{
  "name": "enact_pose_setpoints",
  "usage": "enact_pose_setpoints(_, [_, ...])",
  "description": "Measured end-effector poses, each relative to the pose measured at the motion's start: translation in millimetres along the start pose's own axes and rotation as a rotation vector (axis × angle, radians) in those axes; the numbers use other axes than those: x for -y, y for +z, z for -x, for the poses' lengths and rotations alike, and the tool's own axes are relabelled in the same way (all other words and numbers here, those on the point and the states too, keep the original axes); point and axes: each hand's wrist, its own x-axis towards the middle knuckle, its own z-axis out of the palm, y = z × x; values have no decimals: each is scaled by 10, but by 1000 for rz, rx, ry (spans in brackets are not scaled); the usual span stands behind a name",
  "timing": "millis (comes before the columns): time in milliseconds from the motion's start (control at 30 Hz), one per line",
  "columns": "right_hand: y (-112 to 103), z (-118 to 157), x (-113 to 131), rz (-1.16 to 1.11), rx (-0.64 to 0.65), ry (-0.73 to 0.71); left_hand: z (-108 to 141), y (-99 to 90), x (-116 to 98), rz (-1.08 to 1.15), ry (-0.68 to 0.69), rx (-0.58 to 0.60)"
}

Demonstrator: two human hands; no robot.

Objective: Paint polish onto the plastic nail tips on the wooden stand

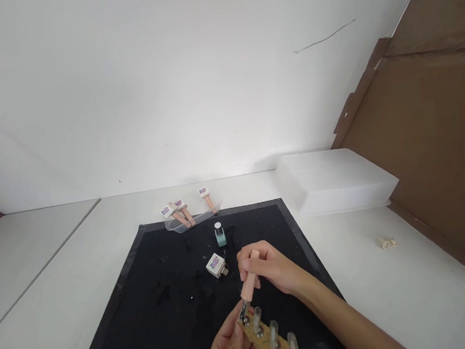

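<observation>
In the head view, my right hand [270,269] pinches a pink nail polish brush cap [249,287], angled down to the left. The brush end meets the first of several clear false nails [274,332], which stand in a row on a tan strip [267,345]. Dark polish shows around that first nail. At the lower middle, my left hand [231,345] is closed on the far end of the strip. A white square nail polish bottle [215,265] with a purple label lies capless on its side, left of my right hand.
A mint-green bottle [220,237] with a white-topped dark cap stands on the black mat [155,311]. Behind it, a clear tray [176,228] holds pink-capped polish bottles [207,198]. To the right are a translucent plastic box [339,179], small beige pieces [386,242] and a cardboard wall [431,168].
</observation>
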Motion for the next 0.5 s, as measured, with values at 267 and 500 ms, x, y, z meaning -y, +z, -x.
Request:
enact_pose_setpoints(267, [-56,-34,-30,75,-54,34,-1,87,-12,44,-11,-26])
enact_pose_setpoints(500, [-104,-62,-20,78,-178,19,16,118,-19,63,-23,-77])
